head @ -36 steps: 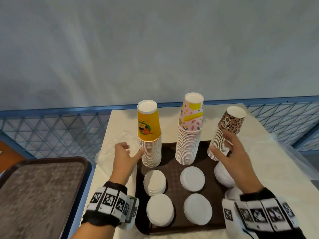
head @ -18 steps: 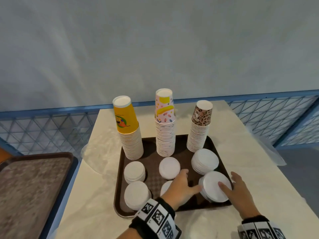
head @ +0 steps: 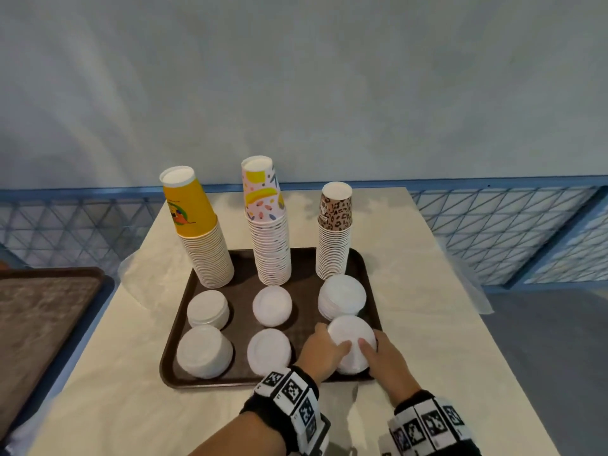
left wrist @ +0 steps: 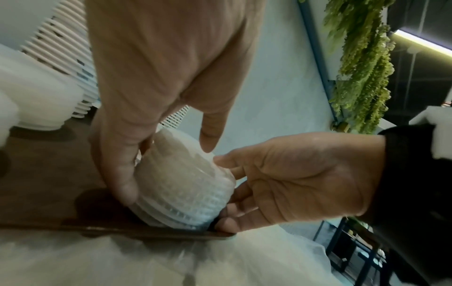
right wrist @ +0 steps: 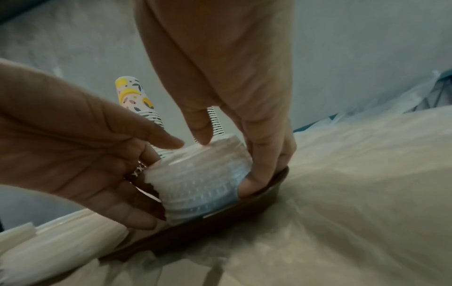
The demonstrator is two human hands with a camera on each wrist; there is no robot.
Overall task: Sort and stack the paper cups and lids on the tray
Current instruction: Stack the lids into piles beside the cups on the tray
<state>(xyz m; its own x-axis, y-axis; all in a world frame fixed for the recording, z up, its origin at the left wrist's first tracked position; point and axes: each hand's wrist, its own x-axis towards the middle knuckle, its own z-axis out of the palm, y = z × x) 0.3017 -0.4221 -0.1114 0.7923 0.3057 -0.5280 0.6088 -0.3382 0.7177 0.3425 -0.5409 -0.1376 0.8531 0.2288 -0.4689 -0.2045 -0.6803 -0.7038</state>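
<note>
Altogether three cup stacks (head: 269, 225), six lid stacks (head: 352, 343)

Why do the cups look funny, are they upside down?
Yes, upside down. All three cup stacks, yellow, pink and leopard-spotted, stand upright on the brown tray with white bottoms on top and rims facing down.

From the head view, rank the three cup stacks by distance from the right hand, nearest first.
Measured from the right hand:
1. Leopard-print cup stack, back right of the tray.
2. Pink patterned cup stack, back middle.
3. Yellow cup stack, back left.
</note>
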